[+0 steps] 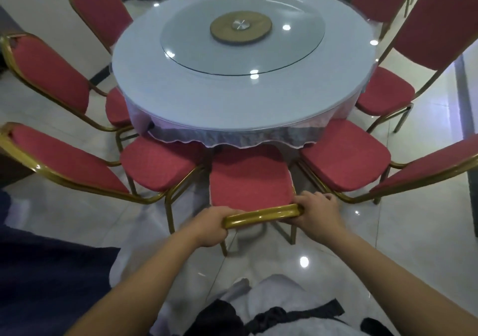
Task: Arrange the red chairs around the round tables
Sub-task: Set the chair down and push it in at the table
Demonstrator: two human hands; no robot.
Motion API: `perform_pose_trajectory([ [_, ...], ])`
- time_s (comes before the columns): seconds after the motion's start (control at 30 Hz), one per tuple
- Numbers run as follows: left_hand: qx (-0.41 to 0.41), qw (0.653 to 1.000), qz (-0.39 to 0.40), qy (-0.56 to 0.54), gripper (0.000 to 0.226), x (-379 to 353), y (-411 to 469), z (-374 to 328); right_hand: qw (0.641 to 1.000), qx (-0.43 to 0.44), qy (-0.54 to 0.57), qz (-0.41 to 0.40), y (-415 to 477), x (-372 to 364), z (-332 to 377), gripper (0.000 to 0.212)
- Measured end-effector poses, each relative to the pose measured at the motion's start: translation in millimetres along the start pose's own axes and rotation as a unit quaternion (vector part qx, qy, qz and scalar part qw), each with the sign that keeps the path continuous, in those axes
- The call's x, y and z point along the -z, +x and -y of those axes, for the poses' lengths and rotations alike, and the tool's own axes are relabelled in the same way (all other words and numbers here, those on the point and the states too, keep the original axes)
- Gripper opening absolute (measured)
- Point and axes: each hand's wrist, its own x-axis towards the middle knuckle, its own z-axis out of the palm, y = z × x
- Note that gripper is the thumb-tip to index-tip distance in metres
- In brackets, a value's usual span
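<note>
Gripping the red chair's [249, 180] gold top rail [261, 215]: left hand [210, 228], right hand [316, 211].

The left hand [212, 225] and right hand [316, 210] curl round the gold top rail [261, 215] of a red chair [249, 178] at the round table's [144, 77] 6 o'clock, its seat front under the tablecloth [232, 136] hem. Other red chairs [160, 165] stand at 3, 5, 7, 8 and 10 o'clock.

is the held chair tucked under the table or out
Partly in: the held chair has its seat front at the tablecloth hem, most of the seat outside. Left hand and right hand grip its back rail.
</note>
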Motion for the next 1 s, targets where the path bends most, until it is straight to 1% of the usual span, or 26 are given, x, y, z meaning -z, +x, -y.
perform_pose_trajectory([
  [0.1, -0.007, 1.000, -0.006, 0.000, 0.071, -1.6, -4.4, -1.5, 1.000, 0.008, -0.011, 0.010, -2.4, -0.6, 0.8, 0.044],
  [0.23, -0.029, 0.999, 0.011, 0.019, 0.070, 1.5, -3.1, 0.0, 1.000, -0.003, 0.019, 0.007, -2.4, 2.2, 2.2, 0.045],
  [0.37, -0.033, 0.999, 0.023, 0.023, 0.072, 3.8, -1.7, 0.5, 0.999, -0.008, 0.017, 0.030, -3.3, 7.4, 5.3, 0.047],
  [0.5, -0.034, 0.999, 0.024, 0.014, 0.070, 2.6, -0.2, 1.6, 0.998, 0.000, 0.006, 0.057, -2.4, 14.0, 5.7, 0.045],
  [0.53, -0.032, 0.999, 0.025, 0.010, 0.070, 2.7, 0.4, 1.9, 0.998, 0.002, 0.008, 0.062, -1.3, 15.8, 5.7, 0.047],
  [0.63, -0.033, 0.999, 0.034, 0.004, 0.072, 3.8, 1.1, 2.0, 0.997, 0.000, 0.030, 0.064, -1.3, 18.2, 6.9, 0.066],
  [0.7, -0.032, 0.999, 0.041, 0.000, 0.074, 3.9, 0.5, 2.1, 0.997, -0.002, 0.037, 0.066, -2.9, 18.0, 7.3, 0.071],
  [0.73, -0.029, 0.999, 0.042, -0.003, 0.076, 3.3, -0.7, 1.6, 0.997, 0.001, 0.034, 0.069, -3.6, 18.3, 7.1, 0.069],
  [0.87, -0.024, 0.999, 0.047, -0.001, 0.071, -0.6, -1.6, 1.2, 0.997, 0.019, -0.001, 0.076, -5.8, 16.5, 5.9, 0.038],
  [0.93, -0.029, 0.998, 0.048, 0.001, 0.070, -0.5, -0.5, 2.1, 0.997, 0.020, -0.002, 0.071, -5.9, 14.7, 4.1, 0.032],
  [1.0, -0.038, 0.998, 0.042, -0.001, 0.068, 0.0, 2.1, 2.5, 0.996, 0.020, 0.006, 0.084, -3.2, 14.8, 2.5, 0.030],
])
